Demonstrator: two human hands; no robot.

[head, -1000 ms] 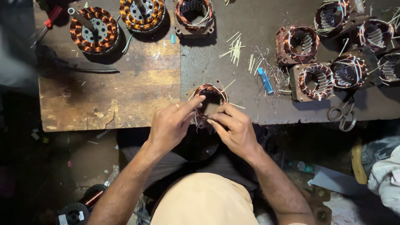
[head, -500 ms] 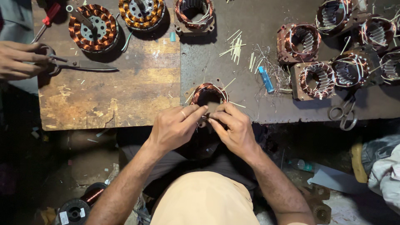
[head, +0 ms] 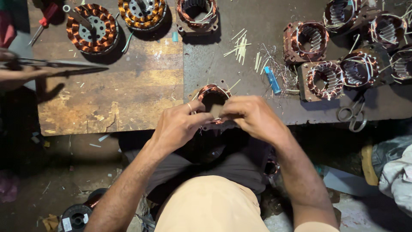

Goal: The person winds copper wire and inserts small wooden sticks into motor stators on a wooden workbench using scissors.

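- Centre of the frame: the copper-wound stator (head: 213, 99) sits at the near edge of the bench (head: 128, 90).
- Left hand (head: 178, 124) and right hand (head: 253, 116) meet over it, each grip pinched on its windings.
- The step looks like dressing the coil; next calls for fine fingertip work.

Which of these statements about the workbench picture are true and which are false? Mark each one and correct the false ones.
1. Both hands, left hand and right hand, meet at a copper-wound stator. True.
2. The scissors lie at the left end of the bench. False: they lie right, near the bench's front edge.
3. A blue tube lies right of that stator. True.
4. The red-handled screwdriver is in the right hand. False: it lies far left, away from both hands.
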